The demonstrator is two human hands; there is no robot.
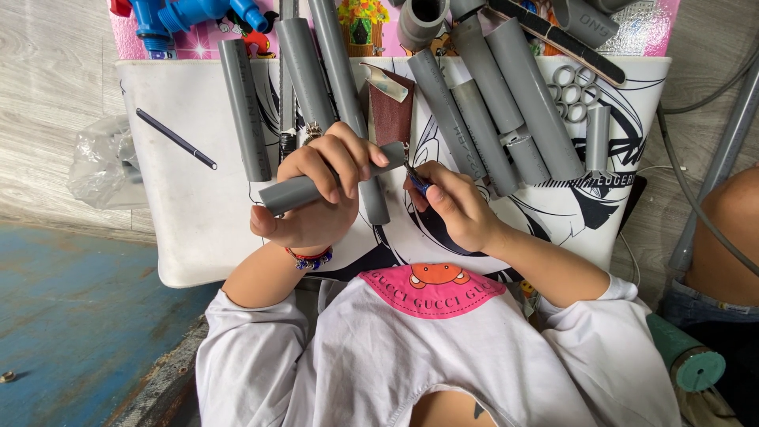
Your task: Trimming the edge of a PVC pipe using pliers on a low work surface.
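The left hand point(316, 190) is clamped around a short grey pipe piece point(332, 180), held level at centre frame. The right hand point(451, 207) pinches a small blue-handled tool point(417, 182), tip at the pipe's right end. That end appears to be mid-trim. Across the upper frame, many grey pipes point(506, 103) and cut rings point(571, 88) lie on the white board point(174, 205); whether any are finished cannot be told

Beyond the hands stands a white low table point(190, 237) on pale wood-grain flooring point(47, 63). To their left, the floor turns worn blue point(71, 316). To their right, a grey metal leg point(715, 174) slants upward. Light is even.
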